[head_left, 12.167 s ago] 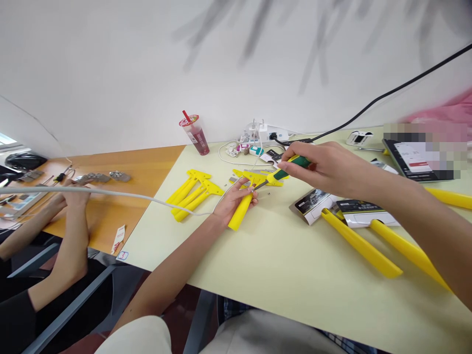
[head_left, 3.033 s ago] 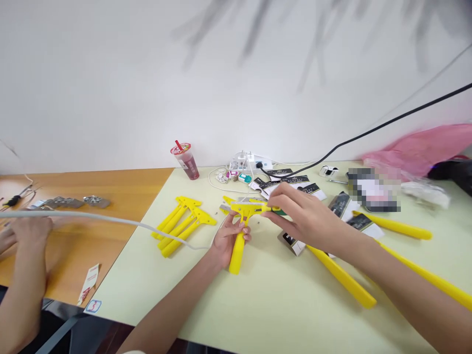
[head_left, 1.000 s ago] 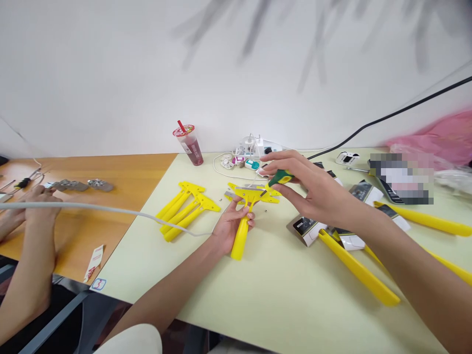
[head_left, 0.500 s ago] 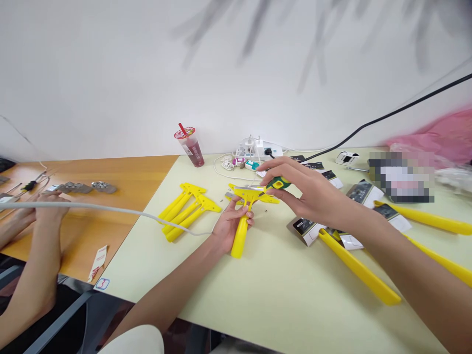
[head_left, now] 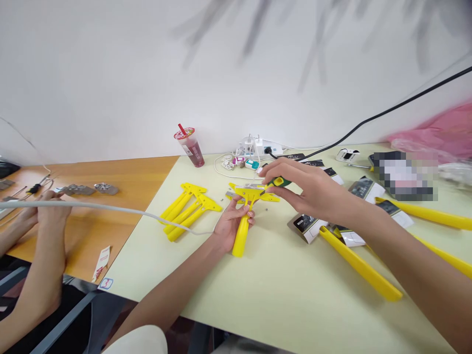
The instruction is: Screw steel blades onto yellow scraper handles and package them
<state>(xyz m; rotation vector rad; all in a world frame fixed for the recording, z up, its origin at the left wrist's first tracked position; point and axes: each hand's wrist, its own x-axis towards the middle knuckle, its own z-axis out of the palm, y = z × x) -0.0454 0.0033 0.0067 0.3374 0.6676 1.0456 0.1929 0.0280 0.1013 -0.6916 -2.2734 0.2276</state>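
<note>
Along a white wall, a pale green tabletop [head_left: 295, 305] meets an orange wooden tabletop [head_left: 129, 172] on its left. On the wooden one, a co-worker's hands [head_left: 47, 209] sit near a row of grey metal pieces [head_left: 88, 189], with a white cable [head_left: 110, 207] running across just above them. At the back of the green tabletop stand a power strip [head_left: 267, 148] with plugs in it and a plastic cup [head_left: 190, 152] with a red straw. A black cable [head_left: 368, 118] climbs away to the right, toward a pink bag [head_left: 435, 130]. Long yellow handles [head_left: 359, 265] and printed packaging cards [head_left: 306, 228] lie at the right, and a pile of yellow T-shaped scrapers [head_left: 188, 209] lies at the left.

Mid-tabletop, the person's left hand [head_left: 234, 228] is clenched around the handle of a yellow scraper [head_left: 241, 236], its head pointing away from the person. The right hand [head_left: 306, 189] pinches a green-and-yellow screwdriver [head_left: 278, 183], whose tip meets the scraper's head beside its metal blade [head_left: 254, 186]. Tiny screws [head_left: 266, 209] lie just below that head.
</note>
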